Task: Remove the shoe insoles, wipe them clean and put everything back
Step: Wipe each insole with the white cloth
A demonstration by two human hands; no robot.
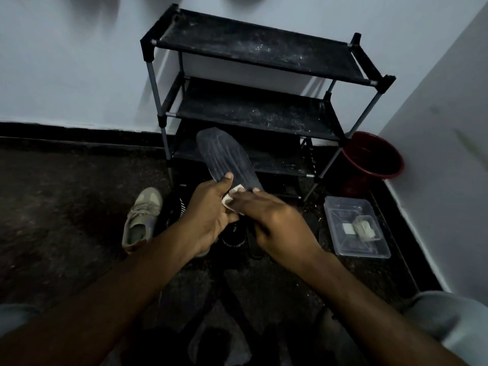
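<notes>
A dark grey insole [224, 154] is held up in front of the shoe rack, its toe end pointing away from me. My left hand [208, 212] grips its near end, thumb on top. My right hand [274, 220] presses a small white wipe [232, 198] against the insole near the heel. Below my hands on the floor lie black shoes [235, 239], partly hidden, and a beige sneaker [142, 217] to their left.
A black three-tier shoe rack [264, 59] stands against the white wall. A red bucket [372, 157] sits at its right, in the corner. A clear plastic box [353, 225] holding folded wipes lies on the dark floor at right.
</notes>
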